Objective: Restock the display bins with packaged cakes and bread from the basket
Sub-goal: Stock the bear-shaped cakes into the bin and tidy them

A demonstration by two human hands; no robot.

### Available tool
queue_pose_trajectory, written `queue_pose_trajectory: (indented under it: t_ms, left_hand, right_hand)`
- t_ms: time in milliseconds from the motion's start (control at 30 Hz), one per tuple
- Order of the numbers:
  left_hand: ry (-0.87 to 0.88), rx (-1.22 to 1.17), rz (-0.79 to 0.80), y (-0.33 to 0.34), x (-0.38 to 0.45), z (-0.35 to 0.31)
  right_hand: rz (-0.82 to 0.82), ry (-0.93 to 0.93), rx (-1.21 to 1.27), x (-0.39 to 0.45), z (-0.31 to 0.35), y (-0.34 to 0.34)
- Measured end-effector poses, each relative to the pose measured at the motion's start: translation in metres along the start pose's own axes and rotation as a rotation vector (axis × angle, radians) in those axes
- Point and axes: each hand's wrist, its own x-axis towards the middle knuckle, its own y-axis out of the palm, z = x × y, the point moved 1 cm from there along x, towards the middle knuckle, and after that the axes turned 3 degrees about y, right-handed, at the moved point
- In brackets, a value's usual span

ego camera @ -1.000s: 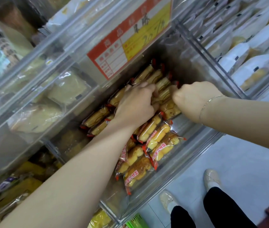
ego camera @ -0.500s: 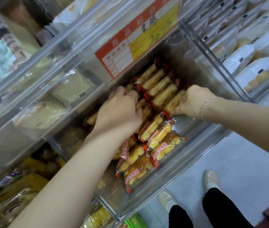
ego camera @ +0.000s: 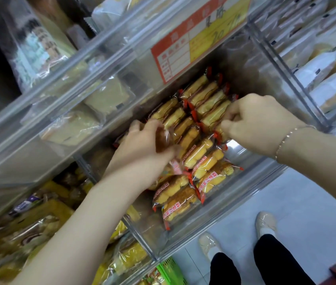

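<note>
I see both hands down inside the clear acrylic display bin (ego camera: 220, 221), which juts out from the shelving at an angle. The bin is packed with rows of packaged cakes (ego camera: 202, 153), golden-yellow, each in a clear wrapper with red crimped ends and a red-and-white label. They lie side by side across the bin, from the far end under the price tag (ego camera: 195, 42) to the near front wall.

The left hand (ego camera: 142, 149) is curled over the left side of the rows, its fingers gripping a cake packet (ego camera: 164, 138) whose clear wrapper shows against the knuckles. The right hand (ego camera: 253, 120) is closed in a pinch on the wrapper end of a packet (ego camera: 216, 118) in the upper right row, thumb and fingertips drawn together at the red crimp. A thin bracelet (ego camera: 284, 140) sits on the right wrist.

Neighbouring bins hold other goods: pale bread in clear bags (ego camera: 93, 112) to the left, white-wrapped pastries (ego camera: 327, 68) to the right, and yellow snack bags (ego camera: 39, 219) on the lower level. A corner of a green basket (ego camera: 171, 270) shows on the tiled floor (ego camera: 286, 202) beneath the bin, near my light-coloured shoes (ego camera: 265, 223).
</note>
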Motion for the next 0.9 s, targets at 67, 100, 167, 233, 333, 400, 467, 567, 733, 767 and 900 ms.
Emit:
queue_pose_trajectory:
  t_ms: [67, 100, 167, 233, 333, 400, 467, 567, 733, 767, 900]
  left_hand:
    - [-0.078, -0.405, 0.055, -0.001, -0.001, -0.005]
    - [-0.100, -0.700, 0.100, 0.002, -0.003, -0.011]
    - [-0.139, -1.300, 0.170, 0.009, -0.003, -0.025]
    - [-0.146, -1.668, 0.197, 0.016, -0.004, -0.037]
    - [0.013, -1.611, 0.201, 0.022, -0.005, -0.039]
    - [0.104, -1.514, 0.242, 0.021, -0.004, -0.036]
    - [0.081, -1.508, 0.328, 0.021, -0.005, -0.036]
    - [-0.039, -1.409, 0.366, 0.023, -0.010, -0.045]
    - [-0.031, -1.225, 0.245, 0.027, -0.017, -0.054]
    - [-0.014, -1.159, 0.218, 0.025, -0.017, -0.054]
    - [0.143, -0.831, 0.090, 0.012, -0.017, -0.059]
  right_hand:
    - [0.078, 0.052, 0.267, -0.008, -0.001, 0.002]
    - [0.200, 0.143, 0.462, -0.012, 0.002, 0.003]
    - [0.516, 0.320, 0.843, -0.018, 0.001, 0.007]
    - [0.636, 0.356, 1.071, -0.023, -0.004, 0.010]
    - [0.487, 0.330, 1.120, -0.023, -0.017, 0.010]
    - [0.349, 0.287, 1.024, -0.021, -0.024, 0.005]
    - [0.258, 0.209, 0.946, -0.024, -0.028, 0.000]
    - [0.194, 0.201, 1.059, -0.032, -0.030, 0.000]
    - [0.116, 0.188, 0.763, -0.036, -0.038, -0.007]
    - [0.026, 0.118, 0.543, -0.035, -0.040, -0.014]
    - [-0.224, -0.399, -0.072, -0.033, -0.026, -0.051]
